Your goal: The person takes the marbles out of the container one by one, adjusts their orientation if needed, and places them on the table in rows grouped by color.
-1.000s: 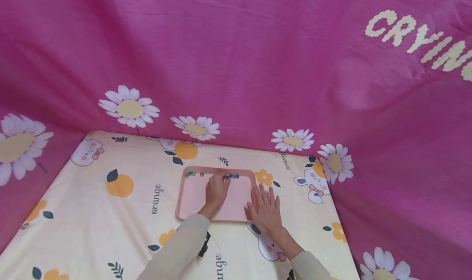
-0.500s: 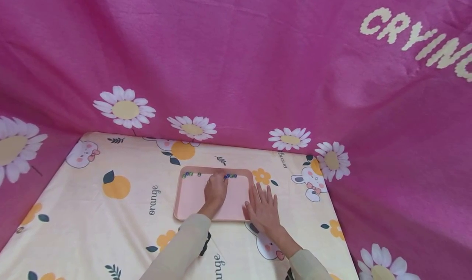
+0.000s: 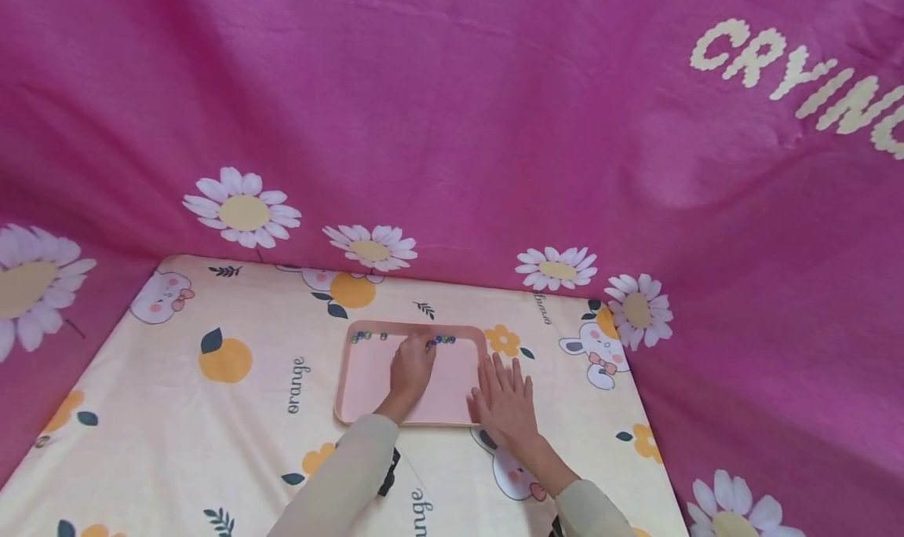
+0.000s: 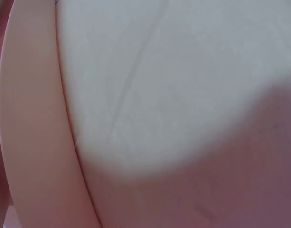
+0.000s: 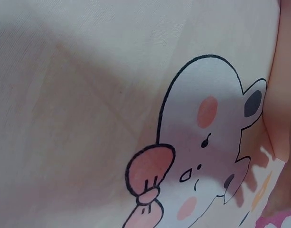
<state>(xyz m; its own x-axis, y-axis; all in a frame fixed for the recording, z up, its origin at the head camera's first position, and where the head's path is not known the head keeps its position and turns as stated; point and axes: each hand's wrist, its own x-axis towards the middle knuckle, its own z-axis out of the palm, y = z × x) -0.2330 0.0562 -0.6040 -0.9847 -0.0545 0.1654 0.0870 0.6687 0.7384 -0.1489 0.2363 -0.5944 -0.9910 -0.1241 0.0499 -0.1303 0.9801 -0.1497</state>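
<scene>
A pink rectangular tray (image 3: 443, 424) lies on the cloth-covered table. Inside it my left hand (image 3: 412, 370) reaches to the far wall, fingertips curled at a small blue marble (image 3: 431, 344), which they seem to pinch; the fingers partly hide it. Several glass marbles (image 3: 445, 339) line the far wall just right of those fingertips. More marbles (image 3: 367, 335) sit at the far left corner, one slightly apart. My right hand (image 3: 507, 403) lies with fingers spread against the tray's right side. Only tray rim and cloth show clearly in the left wrist view.
The cream tablecloth (image 3: 261, 435) carries printed oranges, flowers and rabbits. A small round object (image 3: 42, 441) lies near the table's left edge. Magenta curtains (image 3: 452, 129) with daisies enclose the back and sides. In the right wrist view, a printed rabbit (image 5: 202, 128) is beside the tray's edge.
My left fingers shift only slightly beside the right-hand row of marbles. My right hand keeps its place at the tray's side. The head view sways a little.
</scene>
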